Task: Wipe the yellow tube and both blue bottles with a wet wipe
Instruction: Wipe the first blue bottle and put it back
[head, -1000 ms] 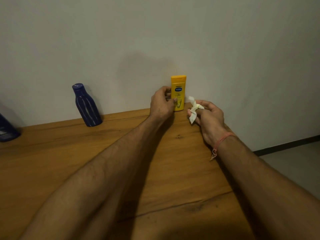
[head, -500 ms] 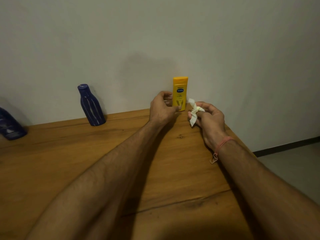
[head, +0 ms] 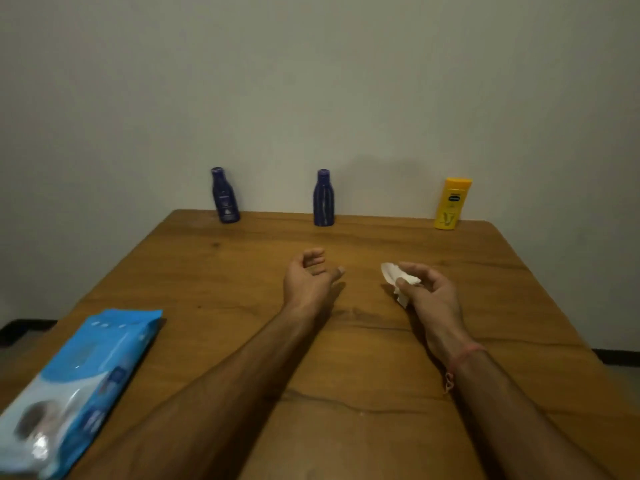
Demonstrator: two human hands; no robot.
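Observation:
The yellow tube (head: 451, 204) stands upright at the table's far right edge by the wall. Two dark blue bottles stand along the same far edge: one (head: 324, 198) in the middle, the other (head: 224, 196) further left. My left hand (head: 309, 280) hovers over the middle of the table, fingers curled apart, holding nothing. My right hand (head: 428, 290) is beside it, pinching a crumpled white wet wipe (head: 398, 283). Both hands are well short of the bottles and tube.
A blue pack of wet wipes (head: 74, 386) lies at the near left of the wooden table (head: 214, 271). A plain wall rises right behind the bottles. Floor shows past the table's left and right edges.
My left hand has let go of the yellow tube and pulled back toward me. The right hand with the wipe drew back too. The view swung left, showing both bottles and the wipes pack.

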